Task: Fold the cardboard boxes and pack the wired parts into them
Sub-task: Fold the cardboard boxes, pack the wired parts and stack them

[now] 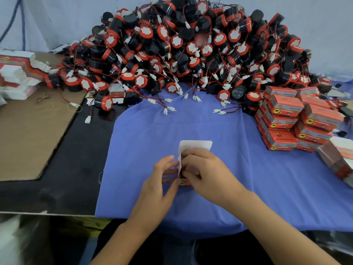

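Far left: a stack of flat red-and-white box blanks (15, 77) lay at the rear of a brown corrugated cardboard sheet (28, 134) resting on the black bench (76, 169). Centre rear: a heap of black cylindrical wired parts with red caps (191, 44) rose against the wall, white connectors trailing onto the blue cloth (248, 178). Centre front: the left hand (160, 180) steadied the small red-and-white cardboard box (194, 145) on the cloth, its fingers curled and pinching the upright white side flap. The right hand (206, 175) lay over the box, fingers bent and gripping it, the rear flap open beyond them. Right: folded red boxes (286, 119) stood stacked, a second pile of flat blanks (340, 159) just beside them.
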Demonstrator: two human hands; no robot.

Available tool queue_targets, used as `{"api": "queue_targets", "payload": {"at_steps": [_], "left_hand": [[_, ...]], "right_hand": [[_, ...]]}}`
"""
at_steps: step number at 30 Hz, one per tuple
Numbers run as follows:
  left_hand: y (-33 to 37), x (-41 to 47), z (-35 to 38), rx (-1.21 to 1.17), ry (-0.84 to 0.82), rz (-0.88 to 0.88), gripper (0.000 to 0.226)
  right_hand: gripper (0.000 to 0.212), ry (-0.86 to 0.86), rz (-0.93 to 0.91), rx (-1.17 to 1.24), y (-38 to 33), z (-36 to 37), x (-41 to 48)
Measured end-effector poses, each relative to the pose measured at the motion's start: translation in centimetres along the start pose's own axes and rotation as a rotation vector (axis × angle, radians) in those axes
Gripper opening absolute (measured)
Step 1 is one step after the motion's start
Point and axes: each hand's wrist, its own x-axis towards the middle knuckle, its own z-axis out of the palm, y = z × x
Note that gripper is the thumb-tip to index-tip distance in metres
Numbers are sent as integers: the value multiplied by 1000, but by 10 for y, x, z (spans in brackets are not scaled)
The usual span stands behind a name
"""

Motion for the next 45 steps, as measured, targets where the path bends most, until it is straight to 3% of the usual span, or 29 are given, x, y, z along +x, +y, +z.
{"api": "queue_targets", "payload": {"at_steps": [5,7,9,10,12,14,16,23,27,28,31,38,42,45], "left_hand": [[1,1,3,228,-46,13,44],[3,1,7,419,-33,94,36],[5,0,12,599,-32,174,32],[6,-1,13,611,-28,173,33],[9,0,13,565,-20,148,36],[10,1,12,528,-21,124,37],[10,2,10,501,-16,115,36],[10,6,8,439,-27,74,33],[11,13,10,318,25,-1,22],[10,15,9,261,38,-38,26],[7,23,6,106,1,-109,68],[3,24,-7,269,-145,4,36],[2,26,-21,339,-336,6,50],[1,26,-21,333,-351,10,53]], "right_hand": [[36,565,141,491,0,17,-18],[41,812,215,782,1,23,-24],[49,999,365,891,10,23,-34],[48,1001,469,916,16,22,-38],[42,817,608,970,26,24,-46],[42,592,594,936,30,27,-48],[41,491,569,920,31,27,-45],[37,322,546,880,31,21,-39],[38,311,527,875,30,24,-37],[33,317,502,853,30,25,-37],[28,322,490,770,32,28,-42],[52,101,350,755,46,16,-61],[51,91,298,718,51,21,-65],[50,112,267,657,54,25,-67]]}}
